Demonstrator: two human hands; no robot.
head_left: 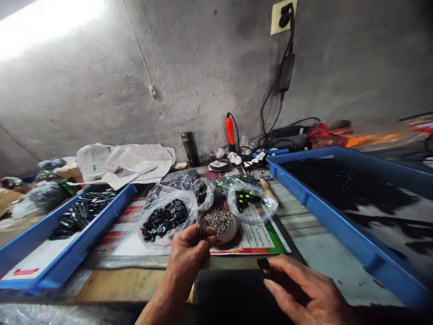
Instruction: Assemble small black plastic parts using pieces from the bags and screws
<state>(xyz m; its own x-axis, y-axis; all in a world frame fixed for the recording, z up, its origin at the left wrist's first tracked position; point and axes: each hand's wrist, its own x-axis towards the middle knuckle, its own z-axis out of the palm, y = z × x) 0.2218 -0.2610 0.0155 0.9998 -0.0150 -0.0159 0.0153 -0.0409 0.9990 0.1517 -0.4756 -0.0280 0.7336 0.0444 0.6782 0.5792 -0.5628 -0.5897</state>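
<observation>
My left hand (188, 255) is closed in a pinch on a small dark part (202, 227), held just in front of a round bowl of small metal screws (220, 220). My right hand (301, 289) lies low at the near edge with its fingers curled round a small black piece (263, 263). An open plastic bag of black round parts (164, 218) sits just left of the bowl. Another bag with black and green-dotted parts (248, 199) lies right of the bowl.
A blue tray (77, 246) with black parts stands at the left. A larger blue tray (338, 225) of black material stands at the right. Against the wall are crumpled papers (128, 162), a black flask (190, 149), an orange-handled tool (230, 132) and cables to a wall socket (283, 16).
</observation>
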